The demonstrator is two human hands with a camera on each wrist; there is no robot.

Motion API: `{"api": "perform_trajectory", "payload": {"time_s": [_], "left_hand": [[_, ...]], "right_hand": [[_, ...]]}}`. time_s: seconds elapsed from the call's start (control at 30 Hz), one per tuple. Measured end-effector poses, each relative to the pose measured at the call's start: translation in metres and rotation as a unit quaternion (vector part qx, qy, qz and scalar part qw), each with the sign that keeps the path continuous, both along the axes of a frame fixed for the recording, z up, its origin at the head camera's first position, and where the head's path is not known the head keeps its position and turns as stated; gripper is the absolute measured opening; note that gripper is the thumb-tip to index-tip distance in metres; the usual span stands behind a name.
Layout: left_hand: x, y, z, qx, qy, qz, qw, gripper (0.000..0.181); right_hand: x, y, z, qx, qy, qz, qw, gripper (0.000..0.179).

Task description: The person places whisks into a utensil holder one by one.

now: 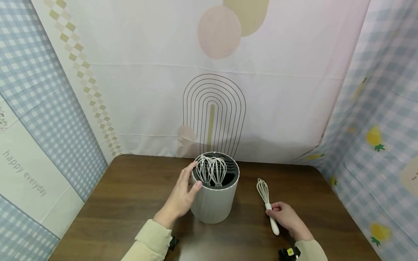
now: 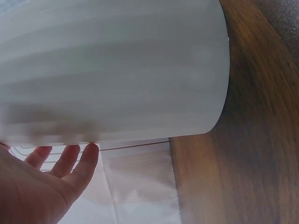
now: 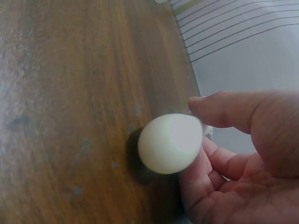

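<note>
A light grey utensil holder (image 1: 213,203) with a dark slotted top stands upright on the table. Two white whisks (image 1: 210,170) stick up out of its top opening, their handles hidden inside. My left hand (image 1: 181,194) rests against the holder's left side near the rim, fingers fairly straight; in the left wrist view its fingertips touch the wall. To the right of the holder, my right hand (image 1: 285,217) pinches a smaller white whisk (image 1: 273,224) by the upper handle. In the right wrist view the rounded handle end (image 3: 170,143) faces the camera.
The dark wooden table (image 1: 137,203) has rounded back corners. A pale printed cloth (image 1: 147,101) hangs behind it, with blue checked cloths at left and right (image 1: 375,108). Narrow slots line the back and right of the holder's top.
</note>
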State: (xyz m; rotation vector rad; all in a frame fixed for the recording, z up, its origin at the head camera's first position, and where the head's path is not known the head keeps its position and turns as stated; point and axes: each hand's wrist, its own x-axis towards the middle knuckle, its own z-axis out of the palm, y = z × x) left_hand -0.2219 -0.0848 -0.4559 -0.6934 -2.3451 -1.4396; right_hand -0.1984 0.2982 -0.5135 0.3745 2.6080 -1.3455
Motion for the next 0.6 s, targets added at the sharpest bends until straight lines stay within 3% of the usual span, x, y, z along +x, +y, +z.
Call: {"api": "perform_trajectory", "payload": {"time_s": [0.3,0.6], "left_hand": [[0.001,0.002,0.003,-0.002,0.006,0.001,1.0,0.063],[0.002,0.002,0.003,-0.001,0.007,0.002,1.0,0.063]], "right_hand": [[0.0,0.001,-0.003,0.016,0.03,-0.01,0.9994,0.029],[-0.001,0.001,0.011,-0.016,0.05,-0.015,0.9985,0.036]]}}
